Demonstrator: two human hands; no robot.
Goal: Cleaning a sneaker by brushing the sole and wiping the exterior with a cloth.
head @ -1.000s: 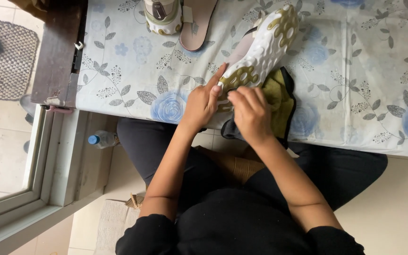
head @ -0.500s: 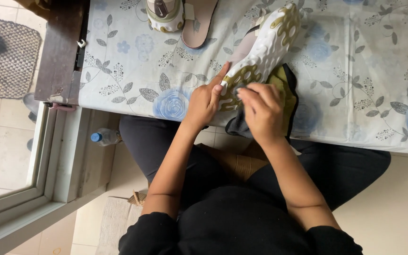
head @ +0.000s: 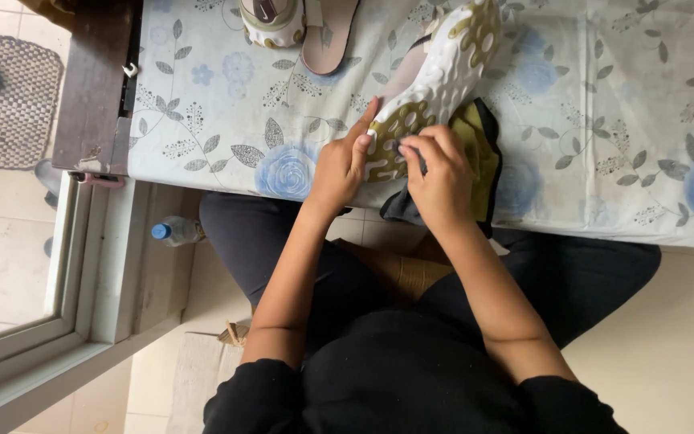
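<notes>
Sneaker [head: 443, 76] lies sole-up on the surface [head: 604, 104], a floral cloth-covered table, heel end toward the person at about 6 o'clock, toe pointing off to 1 o'clock. White chunky sole with olive-gold patches. Left hand [head: 339, 165] cups the heel end from the 9 o'clock side, its grip wrapped loosely on the shoe, forefinger stretched up along the sole edge. Right hand [head: 441, 173] sits just at 3 o'clock of it, its grip pressed together, pinching a small dark bit of cloth [head: 408, 155] against the sole – can't tell for sure if it's a corner of the rag below. Under the shoe and right hand lies an olive and black rag [head: 475, 141], hanging partly off the near edge.

Handling, as a guess: shoe looks light, the foam sole fairly stiff with slight give, lugs give good purchase – not slippery, not fragile. Best hold is round the heel or midfoot sidewalls, as the left hand does. The rag is soft and limp and needs bunching to hold.

At 11 o'clock, well apart: a second sneaker [head: 271, 20] and a loose pinkish insole [head: 327, 40]. A capped water bottle [head: 174, 231] sits on the floor at 8 o'clock
</notes>
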